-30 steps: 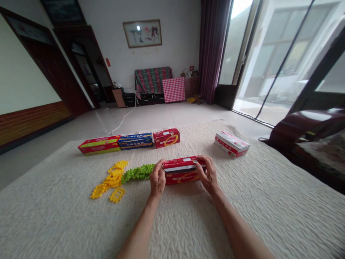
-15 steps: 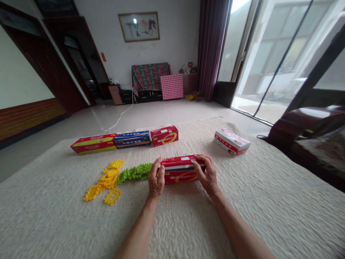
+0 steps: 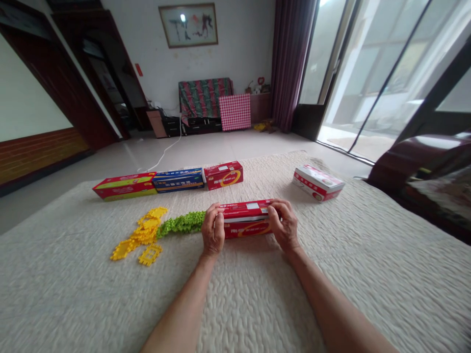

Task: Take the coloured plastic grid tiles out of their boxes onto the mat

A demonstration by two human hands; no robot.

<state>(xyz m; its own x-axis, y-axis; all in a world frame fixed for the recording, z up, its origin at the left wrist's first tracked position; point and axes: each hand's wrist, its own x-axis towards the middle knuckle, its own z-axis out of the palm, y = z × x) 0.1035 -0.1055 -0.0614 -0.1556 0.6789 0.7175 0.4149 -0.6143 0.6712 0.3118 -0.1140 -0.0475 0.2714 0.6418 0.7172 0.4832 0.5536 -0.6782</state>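
A long red box (image 3: 246, 219) lies on the cream quilted cover (image 3: 257, 294) in front of me. My left hand (image 3: 212, 234) grips its left end with the fingers curled round it. My right hand (image 3: 284, 227) grips the right end the same way, thumb on top. The lid looks pressed down flat. Just left of the box lies a strip of green plastic pieces (image 3: 181, 223), and further left a heap of yellow plastic pieces (image 3: 142, 239).
Three boxes stand in a row behind: a red and yellow one (image 3: 125, 186), a blue one (image 3: 178, 180), a red one (image 3: 223, 175). A white and red box (image 3: 318, 183) lies at the right. A dark wooden armrest (image 3: 412, 162) is beyond the right edge.
The lid gap on the red box has closed under my hands. Both hands stay at the box ends. My head has tilted, so everything sits slightly higher in view.
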